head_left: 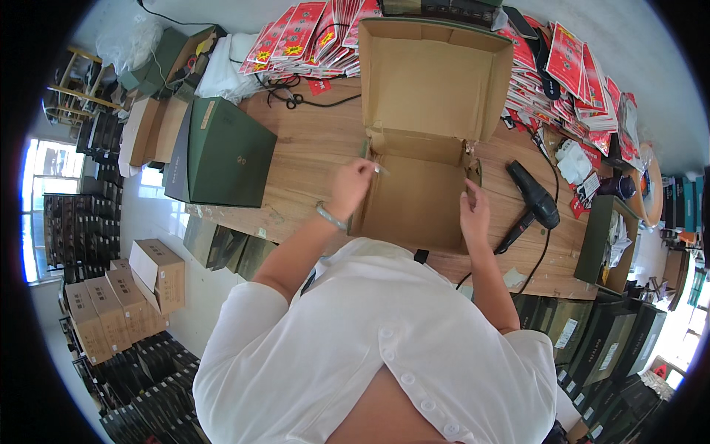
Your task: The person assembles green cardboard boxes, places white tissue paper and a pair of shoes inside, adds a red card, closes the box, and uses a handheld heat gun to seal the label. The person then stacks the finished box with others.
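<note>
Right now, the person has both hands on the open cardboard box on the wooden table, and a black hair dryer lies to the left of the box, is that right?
Not quite: the head view shows the black hair dryer lying to the right of the open cardboard box, not the left. The rest holds: the left hand and right hand are both on the box, on the wooden table.

You are in a packing room, like the back of a shop or a small warehouse. Your wooden table (310, 148) is covered with an open cardboard box (421, 200), dark green gift boxes (225, 152) and piles of red paper packets (310, 33). A black heat gun (534, 196) lies there too. Brown cartons (122, 296) and dark boxes (599, 333) are stacked on the floor around you.
</note>
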